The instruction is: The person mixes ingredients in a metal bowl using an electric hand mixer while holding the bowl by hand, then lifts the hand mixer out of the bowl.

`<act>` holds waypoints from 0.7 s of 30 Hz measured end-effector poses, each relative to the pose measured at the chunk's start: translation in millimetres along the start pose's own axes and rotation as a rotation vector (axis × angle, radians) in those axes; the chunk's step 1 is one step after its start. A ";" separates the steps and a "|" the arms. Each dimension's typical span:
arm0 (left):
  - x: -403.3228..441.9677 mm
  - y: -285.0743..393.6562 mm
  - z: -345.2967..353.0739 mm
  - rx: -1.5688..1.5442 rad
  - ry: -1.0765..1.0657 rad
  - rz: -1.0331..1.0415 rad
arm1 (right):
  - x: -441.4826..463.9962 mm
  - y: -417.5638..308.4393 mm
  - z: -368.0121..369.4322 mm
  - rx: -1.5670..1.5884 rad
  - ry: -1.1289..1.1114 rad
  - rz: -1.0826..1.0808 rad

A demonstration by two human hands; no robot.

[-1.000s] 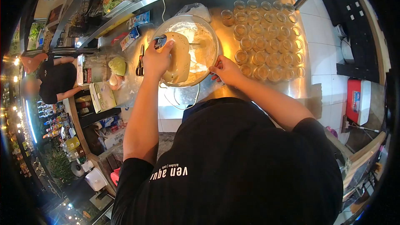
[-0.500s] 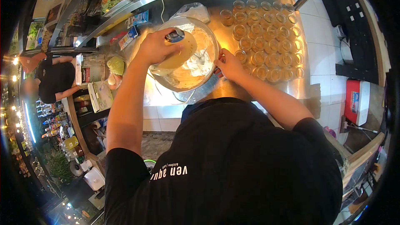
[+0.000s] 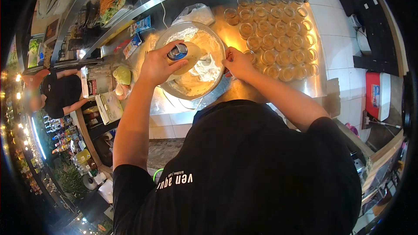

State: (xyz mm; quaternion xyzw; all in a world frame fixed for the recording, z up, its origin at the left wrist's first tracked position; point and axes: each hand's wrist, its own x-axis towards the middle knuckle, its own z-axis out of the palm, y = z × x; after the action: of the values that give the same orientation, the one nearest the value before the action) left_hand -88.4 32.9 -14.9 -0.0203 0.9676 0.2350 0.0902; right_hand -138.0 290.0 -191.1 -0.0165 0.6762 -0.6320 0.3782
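Observation:
A large metal bowl (image 3: 220,43) of pale, creamy mixture (image 3: 196,85) stands on the steel counter. My left hand (image 3: 159,65) is wrapped round what looks like a cream-coloured hand mixer (image 3: 190,58) with a dark, shiny end, held over the bowl. Its lower end reaches toward the whiter middle of the mixture, where details are blurred. At the bowl's right side, my right hand (image 3: 238,64) is closed with its fingertips on the rim. The nearest glass jars (image 3: 271,56) stand in rows just beyond that hand.
A clear plastic bag (image 3: 196,14) lies behind the bowl, beside blue-and-white packets (image 3: 133,45). Farther left are a green bag (image 3: 122,75) and a cardboard box (image 3: 109,108). Another person (image 3: 61,91) in a black shirt stands at far left. A red-and-white cooler (image 3: 378,95) is at right.
My left hand and the mixer have shifted slightly down in view, with the mixer's shiny end a little lower. My right hand stays at the rim. The whole view has tilted slightly.

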 end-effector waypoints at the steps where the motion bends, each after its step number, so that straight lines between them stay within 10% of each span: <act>1: 0.0 0.5 -1.8 0.000 0.003 -0.003 | 0.9 -1.1 0.7 -0.002 -0.004 -0.001; 21: 8.4 6.3 -5.4 0.040 -0.020 -0.010 | -3.2 -7.2 -1.1 -0.007 -0.003 -0.011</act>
State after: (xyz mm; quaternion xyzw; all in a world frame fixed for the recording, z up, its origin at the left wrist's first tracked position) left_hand -98.0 36.1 -8.9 -0.0210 0.9711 0.2152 0.1014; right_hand -139.6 291.1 -183.3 -0.0224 0.6776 -0.6318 0.3757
